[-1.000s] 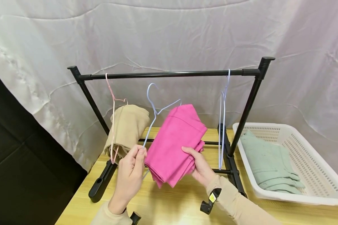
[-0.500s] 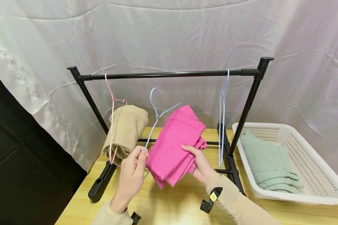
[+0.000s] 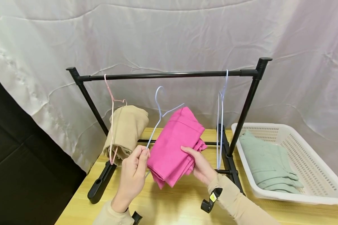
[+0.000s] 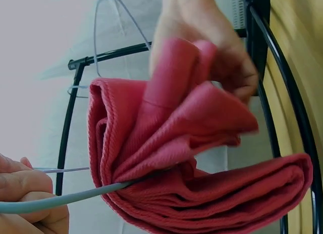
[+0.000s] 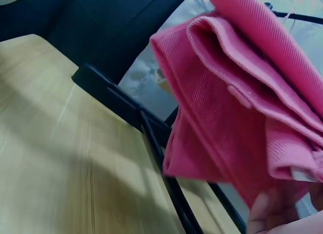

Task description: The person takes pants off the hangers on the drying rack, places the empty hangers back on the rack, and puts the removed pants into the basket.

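Observation:
A light blue wire hanger (image 3: 159, 114) is pinched at its left side between the thumb and fingers of my left hand (image 3: 133, 175), its hook pointing up below the rail. Folded pink trousers or similar pink garment (image 3: 176, 147) hang over the hanger; in the left wrist view the hanger's wire (image 4: 65, 199) enters the fold of the cloth (image 4: 202, 188). My right hand (image 3: 200, 165) grips the garment's right edge, thumb on top and fingers hidden beneath. The right wrist view shows the layered folds (image 5: 217, 102) close up, with fingertips (image 5: 275, 208) at the lower edge.
Behind stands a black rack (image 3: 157, 75). A pink hanger (image 3: 111, 97) with a beige folded garment (image 3: 129, 125) hangs at its left, a bare blue hanger (image 3: 222, 125) at its right. A white basket (image 3: 315, 153) holds a pale green garment (image 3: 270, 162).
The hanger, its hook foremost, has shifted slightly right and down, and my left hand has moved a little right. The pink garment has dipped slightly at its top. My right hand keeps its grip.

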`<action>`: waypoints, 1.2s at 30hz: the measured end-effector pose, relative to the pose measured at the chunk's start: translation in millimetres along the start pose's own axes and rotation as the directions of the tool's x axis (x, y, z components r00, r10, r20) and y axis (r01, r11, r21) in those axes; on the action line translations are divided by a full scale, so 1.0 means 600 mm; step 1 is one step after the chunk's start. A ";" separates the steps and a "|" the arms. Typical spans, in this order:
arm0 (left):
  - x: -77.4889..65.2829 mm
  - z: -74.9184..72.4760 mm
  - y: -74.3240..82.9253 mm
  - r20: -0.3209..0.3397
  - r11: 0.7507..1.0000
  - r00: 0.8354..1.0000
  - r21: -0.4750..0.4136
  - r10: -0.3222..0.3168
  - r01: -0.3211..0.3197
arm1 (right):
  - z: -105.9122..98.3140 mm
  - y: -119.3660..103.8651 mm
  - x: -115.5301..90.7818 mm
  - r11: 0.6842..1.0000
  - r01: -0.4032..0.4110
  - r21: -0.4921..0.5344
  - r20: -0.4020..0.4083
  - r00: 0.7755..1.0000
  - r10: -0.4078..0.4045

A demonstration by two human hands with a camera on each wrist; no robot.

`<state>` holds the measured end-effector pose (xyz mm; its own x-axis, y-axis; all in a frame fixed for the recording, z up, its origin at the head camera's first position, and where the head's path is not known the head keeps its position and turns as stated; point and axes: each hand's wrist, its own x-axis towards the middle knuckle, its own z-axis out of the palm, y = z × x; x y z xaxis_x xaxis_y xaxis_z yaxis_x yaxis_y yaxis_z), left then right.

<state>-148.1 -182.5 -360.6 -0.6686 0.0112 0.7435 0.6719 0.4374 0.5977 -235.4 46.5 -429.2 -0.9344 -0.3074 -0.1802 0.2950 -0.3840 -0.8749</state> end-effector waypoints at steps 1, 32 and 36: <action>0.001 -0.001 0.002 -0.004 1.000 1.000 0.001 0.007 -0.007 | 0.000 0.002 0.001 1.000 0.001 0.004 0.021 1.000 -0.001; -0.002 -0.007 -0.012 -0.009 1.000 1.000 0.008 -0.018 0.018 | 0.033 -0.014 0.013 0.986 -0.037 0.163 0.031 0.999 0.033; -0.001 -0.006 -0.017 0.013 0.998 0.998 0.032 -0.062 0.062 | 0.049 -0.042 0.002 0.993 -0.017 0.117 0.035 0.999 0.013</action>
<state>-153.4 -190.6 -366.2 -0.7134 -0.0043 0.7007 0.6186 0.4659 0.6327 -238.3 30.2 -394.5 -0.9228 -0.3425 -0.1763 0.3326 -0.4776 -0.8132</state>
